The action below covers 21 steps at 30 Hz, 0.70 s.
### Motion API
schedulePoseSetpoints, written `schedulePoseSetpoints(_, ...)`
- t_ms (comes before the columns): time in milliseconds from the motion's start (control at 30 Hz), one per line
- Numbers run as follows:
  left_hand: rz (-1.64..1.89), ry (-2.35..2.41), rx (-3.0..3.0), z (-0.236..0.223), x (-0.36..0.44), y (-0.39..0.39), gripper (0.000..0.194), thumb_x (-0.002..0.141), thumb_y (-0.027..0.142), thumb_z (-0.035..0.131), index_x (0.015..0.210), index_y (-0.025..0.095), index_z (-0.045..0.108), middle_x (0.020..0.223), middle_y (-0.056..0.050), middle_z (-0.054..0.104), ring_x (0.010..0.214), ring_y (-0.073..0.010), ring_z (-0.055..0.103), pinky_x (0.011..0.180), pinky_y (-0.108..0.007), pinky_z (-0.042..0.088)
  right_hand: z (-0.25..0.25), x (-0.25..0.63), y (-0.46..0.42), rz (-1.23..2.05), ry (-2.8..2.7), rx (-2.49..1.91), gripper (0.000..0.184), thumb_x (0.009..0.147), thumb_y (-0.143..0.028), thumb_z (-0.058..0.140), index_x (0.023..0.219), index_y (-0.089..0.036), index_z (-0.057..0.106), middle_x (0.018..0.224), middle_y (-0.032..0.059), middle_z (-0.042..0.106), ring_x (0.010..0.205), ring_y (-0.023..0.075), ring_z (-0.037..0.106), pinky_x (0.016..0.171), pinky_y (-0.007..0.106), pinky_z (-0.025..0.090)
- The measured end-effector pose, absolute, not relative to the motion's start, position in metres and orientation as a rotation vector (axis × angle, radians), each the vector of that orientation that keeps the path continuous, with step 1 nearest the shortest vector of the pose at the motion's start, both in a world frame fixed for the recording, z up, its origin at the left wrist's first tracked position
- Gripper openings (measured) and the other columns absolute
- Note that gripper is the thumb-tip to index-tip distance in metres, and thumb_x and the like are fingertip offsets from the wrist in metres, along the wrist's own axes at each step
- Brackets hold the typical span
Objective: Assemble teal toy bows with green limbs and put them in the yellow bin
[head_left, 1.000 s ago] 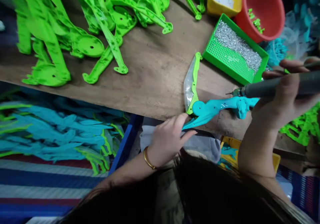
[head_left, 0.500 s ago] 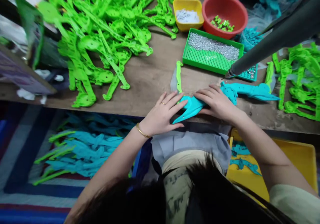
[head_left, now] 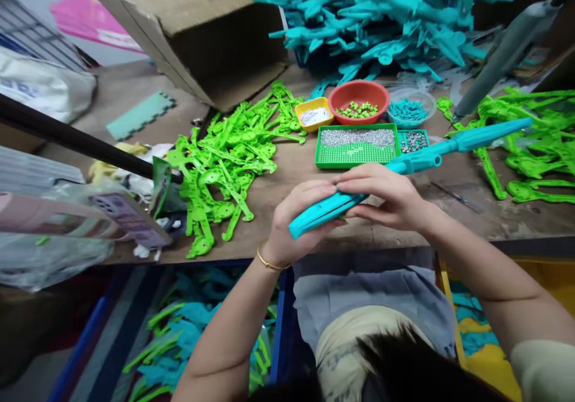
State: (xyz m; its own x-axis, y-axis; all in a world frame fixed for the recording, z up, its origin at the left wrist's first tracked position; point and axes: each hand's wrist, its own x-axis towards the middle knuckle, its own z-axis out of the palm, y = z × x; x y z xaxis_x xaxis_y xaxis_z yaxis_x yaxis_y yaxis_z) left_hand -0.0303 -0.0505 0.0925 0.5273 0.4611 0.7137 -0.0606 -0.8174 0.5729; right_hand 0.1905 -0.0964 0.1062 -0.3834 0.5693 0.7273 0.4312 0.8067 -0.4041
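A long turquoise plastic toy gun [head_left: 489,136] is raised above the bench front, slanting up to the right. My left hand [head_left: 287,213] is closed round its wide stock end, thumb side on top, with a dark seam showing along the edge. My right hand [head_left: 386,195] grips the middle, its fingertips meeting those of my left. Behind the hands stands a green tray [head_left: 354,163] of small silver screws. A thin screwdriver-like tool [head_left: 456,195] lies on the bench to the right of my right hand.
Bright green plastic parts [head_left: 229,174] are heaped at left, with more [head_left: 539,144] at right. A yellow tub [head_left: 314,114], red bowl [head_left: 359,99] and clear bowl [head_left: 411,111] stand behind the tray. A grey power screwdriver [head_left: 503,60] hangs at upper right. Turquoise parts [head_left: 381,18] pile up behind.
Both hands have lifted the toy gun off the bench and turned it onto its edge. My left hand has closed round the stock. The view has tilted upward.
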Motion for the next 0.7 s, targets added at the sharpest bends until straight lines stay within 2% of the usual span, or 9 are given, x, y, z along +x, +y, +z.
schedulePoseSetpoints(133, 1.239, 0.332, 2.264, 0.103, -0.027, -0.058, 0.049, 0.076, 0.030, 0.081, 0.121, 0.023, 0.062, 0.119, -0.010, 0.067, 0.113, -0.0236, 0.064, 0.095, -0.040, 0.055, 0.098, 0.181, -0.099, 0.224, -1.880, -0.648, 0.029, 0.081, -0.019, 0.073, 0.109, -0.015, 0.065, 0.109, 0.0141, 0.073, 0.105, 0.0207, 0.069, 0.089, 0.038, 0.056)
schedulePoseSetpoints(233, 1.260, 0.362, 2.248, 0.108, -0.024, -0.063, 0.039, 0.079, 0.023, 0.078, 0.116, 0.023, 0.065, 0.114, -0.009, 0.068, 0.109, -0.0221, 0.066, 0.092, -0.038, 0.056, 0.098, 0.178, -0.097, 0.231, -1.830, -0.604, 0.026, 0.079, -0.018, 0.074, 0.103, -0.016, 0.065, 0.105, 0.0127, 0.073, 0.100, 0.0215, 0.069, 0.084, 0.040, 0.057)
schedulePoseSetpoints(367, 1.336, 0.365, 2.178, 0.107, -0.021, -0.064, 0.042, 0.075, 0.016, 0.080, 0.114, 0.022, 0.066, 0.105, -0.006, 0.070, 0.102, -0.0195, 0.067, 0.089, -0.034, 0.057, 0.101, 0.177, -0.094, 0.247, -1.805, -0.598, 0.022, 0.080, -0.019, 0.074, 0.100, -0.017, 0.065, 0.101, 0.0107, 0.074, 0.096, 0.0207, 0.069, 0.080, 0.038, 0.056)
schedulePoseSetpoints(467, 1.288, 0.346, 2.193, 0.107, -0.022, -0.062, 0.046, 0.074, 0.018, 0.082, 0.118, 0.021, 0.065, 0.111, -0.008, 0.069, 0.105, -0.0199, 0.067, 0.090, -0.034, 0.057, 0.101, 0.179, -0.094, 0.254, -1.814, -0.595, 0.023, 0.080, -0.019, 0.074, 0.101, -0.017, 0.065, 0.102, 0.0110, 0.074, 0.096, 0.0207, 0.069, 0.080, 0.038, 0.056)
schedulePoseSetpoints(600, 1.307, 0.280, 2.185, 0.108, -0.029, -0.059, 0.056, 0.074, 0.029, 0.082, 0.125, 0.021, 0.061, 0.120, -0.011, 0.067, 0.114, -0.0246, 0.064, 0.099, -0.043, 0.054, 0.101, 0.181, -0.094, 0.238, -1.831, -0.582, 0.026, 0.079, -0.018, 0.074, 0.104, -0.017, 0.065, 0.104, 0.0115, 0.073, 0.098, 0.0215, 0.069, 0.081, 0.040, 0.056)
schedulePoseSetpoints(700, 1.373, 0.278, 2.237, 0.109, -0.035, -0.060, 0.051, 0.076, 0.029, 0.081, 0.123, 0.023, 0.063, 0.119, -0.010, 0.068, 0.112, -0.0249, 0.065, 0.102, -0.049, 0.053, 0.102, 0.182, -0.095, 0.224, -1.838, -0.574, 0.027, 0.078, -0.017, 0.075, 0.104, -0.017, 0.065, 0.103, 0.0120, 0.073, 0.099, 0.0224, 0.068, 0.081, 0.040, 0.056)
